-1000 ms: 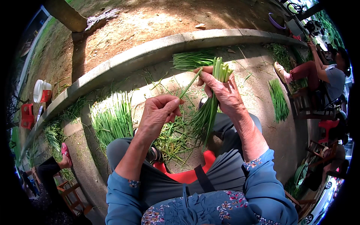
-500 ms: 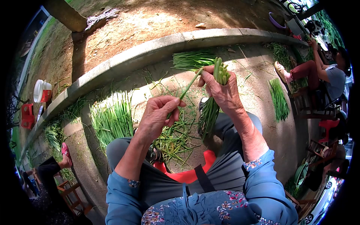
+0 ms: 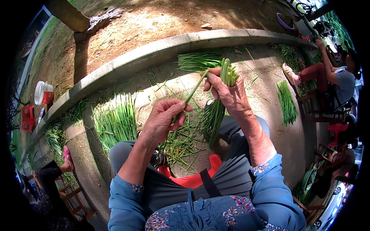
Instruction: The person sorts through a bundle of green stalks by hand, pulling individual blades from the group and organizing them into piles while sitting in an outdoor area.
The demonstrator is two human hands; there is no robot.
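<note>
A bundle of green stalks (image 3: pixel 214 115), with pale cut ends at the top, is gripped in my right hand (image 3: pixel 230 92). Its leafy ends hang down over my knees. Between my two hands runs a single green stalk (image 3: pixel 197 87). My left hand (image 3: pixel 165 117) pinches its lower part between thumb and fingers, while the right thumb and forefinger hold its upper end beside the bundle. Below my hands, loose trimmed stalk pieces (image 3: pixel 179 148) are scattered on the ground. To the left lies a large pile of long green stalks (image 3: pixel 114 121).
Another stalk pile (image 3: pixel 199 61) lies ahead by the stone curb (image 3: pixel 162 49). A smaller bunch (image 3: pixel 286 102) is on the pavement at right. One person (image 3: pixel 331 73) sits at far right, another (image 3: pixel 50 181) at lower left. Red stool (image 3: pixel 28 118) and white bucket (image 3: pixel 40 93) stand at left.
The bundle in my right hand has tilted slightly, its hanging ends shifting a little left. Both hands stay nearly in place on the single stalk.
</note>
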